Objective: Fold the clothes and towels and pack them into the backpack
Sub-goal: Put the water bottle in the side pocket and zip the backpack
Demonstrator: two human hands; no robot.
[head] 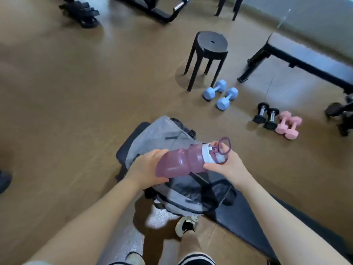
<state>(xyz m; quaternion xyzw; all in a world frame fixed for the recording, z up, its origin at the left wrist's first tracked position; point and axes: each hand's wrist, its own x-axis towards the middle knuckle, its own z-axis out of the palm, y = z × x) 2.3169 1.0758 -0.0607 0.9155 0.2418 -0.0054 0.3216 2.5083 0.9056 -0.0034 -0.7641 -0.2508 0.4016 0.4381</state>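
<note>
Both hands are on the translucent purple plastic water bottle [180,162], held nearly level just above the grey fabric backpack [168,138], which lies on the black padded bench [246,217]. The left hand [146,170] cups the bottle's base, fingers curled round it; the right hand [227,165] grips the neck end at the pale cap [211,153], thumb under, fingers wrapped past the purple carry loop [225,145]. No clothes or towels can be seen from here (they may be inside already, but the dark open compartment [208,190] is too blurred to tell).

The risks: lying sideways like that, a cap not fully sealed could dribble onto whatever fabric goes in. The backpack sits near the bench's end, so a firm push could slide it off the edge. The loop could also snag the opening's rim.
</note>
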